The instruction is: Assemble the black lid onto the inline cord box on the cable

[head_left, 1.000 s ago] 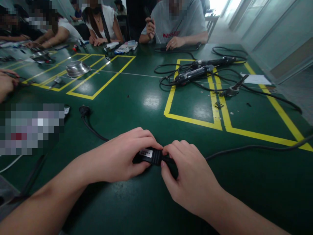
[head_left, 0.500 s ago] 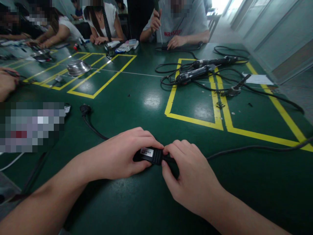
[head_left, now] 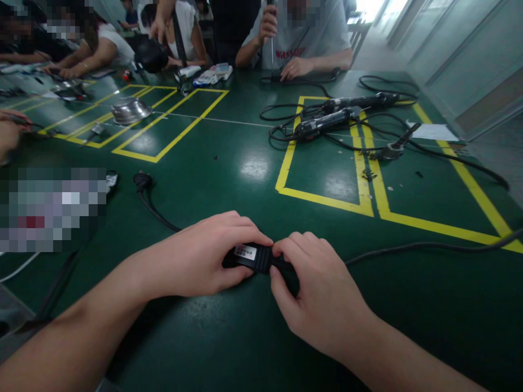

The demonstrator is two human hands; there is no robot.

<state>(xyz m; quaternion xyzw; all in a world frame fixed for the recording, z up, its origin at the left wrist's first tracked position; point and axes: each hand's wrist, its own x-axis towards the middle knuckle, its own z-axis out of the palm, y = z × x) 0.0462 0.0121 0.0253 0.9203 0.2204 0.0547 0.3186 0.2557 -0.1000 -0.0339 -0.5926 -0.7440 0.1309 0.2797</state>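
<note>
Close in front of me, a small black in-line cord box (head_left: 261, 259) with a white printed label and a ribbed end lies at the green table. My left hand (head_left: 208, 253) is closed around it, covering its left part. Just to the right, my right hand (head_left: 316, 277) pinches the black cord (head_left: 283, 264) where it leaves the ribbed end. This cord runs under my palm and out to the right edge. From behind my left hand another stretch of cord leads to a black mains plug (head_left: 143, 180) on the table.
Two black electric screwdrivers (head_left: 327, 123) with tangled cords lie at the back right, near small screws (head_left: 369, 174). A metal bowl (head_left: 129, 110) stands at the back left. Across the table, a co-worker (head_left: 300, 41) holds a long thin screwdriver upright. Yellow tape (head_left: 327, 201) marks the tabletop.
My hands and the cord box have hardly moved. A person's arm with a dark rounded object has come in at the back left. The co-worker opposite has raised the hand on the screwdriver.
</note>
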